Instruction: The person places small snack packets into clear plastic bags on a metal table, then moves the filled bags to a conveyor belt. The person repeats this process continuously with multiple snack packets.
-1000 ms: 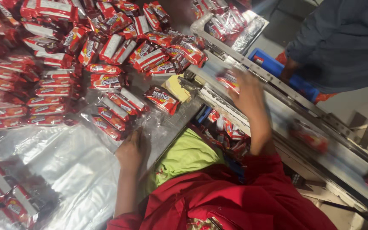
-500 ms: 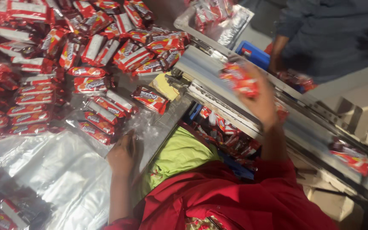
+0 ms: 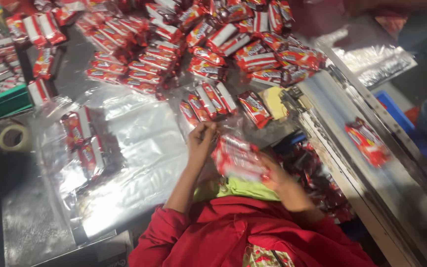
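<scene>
Right hand (image 3: 277,178) grasps a clear bag filled with red snack packs (image 3: 239,159), held over the lap at frame centre. Left hand (image 3: 201,138) is clenched on the bag's edge at its 10 o'clock.

Surroundings: loose heap of red-and-white packs (image 3: 198,44) covers the table from 11 to 1 o'clock. A row of four packs (image 3: 208,101) lies just beyond the left hand. Flat clear plastic bags (image 3: 139,148) spread at 9 o'clock, some with packs inside. Tape roll (image 3: 13,137) at far 9 o'clock. Grey conveyor (image 3: 396,198) runs at 3 o'clock, carrying one blurred red bundle (image 3: 366,142).
</scene>
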